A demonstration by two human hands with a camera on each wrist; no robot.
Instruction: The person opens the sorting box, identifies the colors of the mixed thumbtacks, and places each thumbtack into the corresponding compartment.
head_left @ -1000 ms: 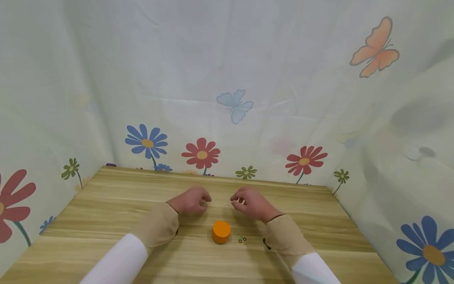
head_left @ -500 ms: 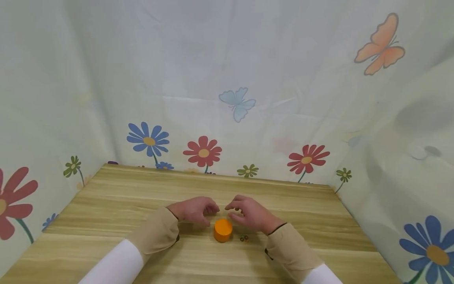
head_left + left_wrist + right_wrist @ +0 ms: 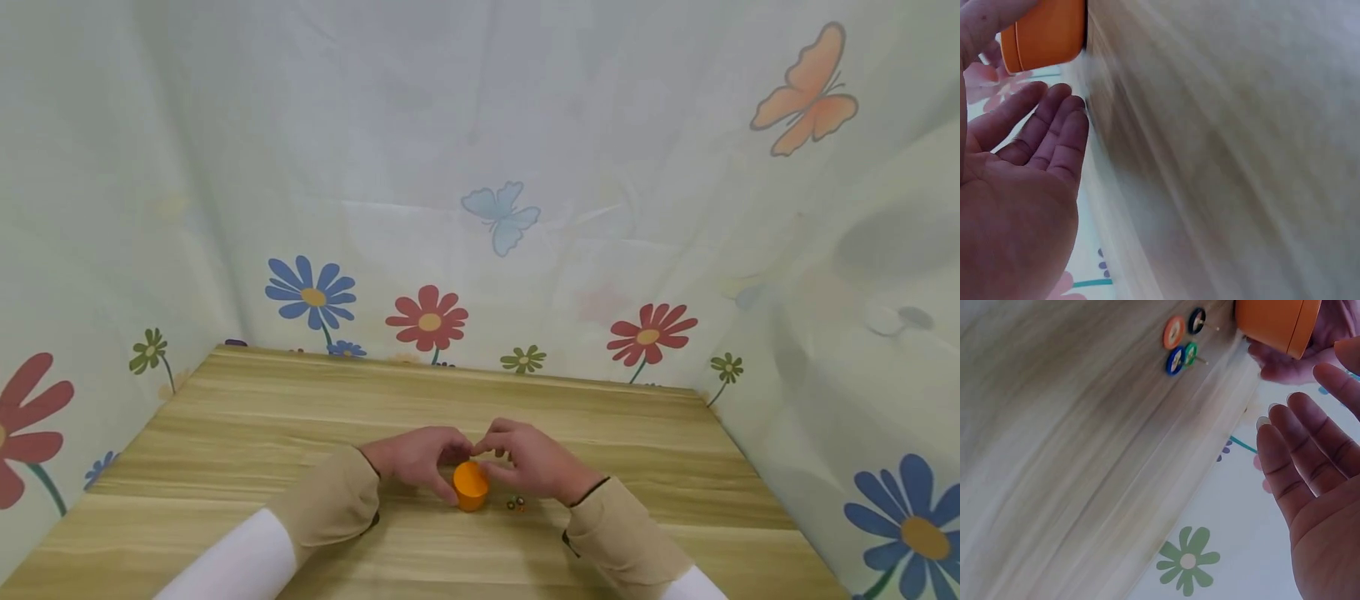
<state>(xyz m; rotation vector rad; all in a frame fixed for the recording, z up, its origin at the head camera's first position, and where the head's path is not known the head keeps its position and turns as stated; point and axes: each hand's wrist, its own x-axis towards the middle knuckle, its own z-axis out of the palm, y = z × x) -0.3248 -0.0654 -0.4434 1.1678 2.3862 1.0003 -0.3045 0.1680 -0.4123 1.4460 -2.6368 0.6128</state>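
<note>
Orange and upright at the lower centre of the head view, the container [image 3: 472, 497] stands between the left hand [image 3: 418, 457] and right hand [image 3: 536, 462], each grip loosely apart, apparently mid-reach, so the next move likely calls for closing evenly.

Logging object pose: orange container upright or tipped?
Upright: orange container sits base-down on the table, round top facing up in the head view.
</note>
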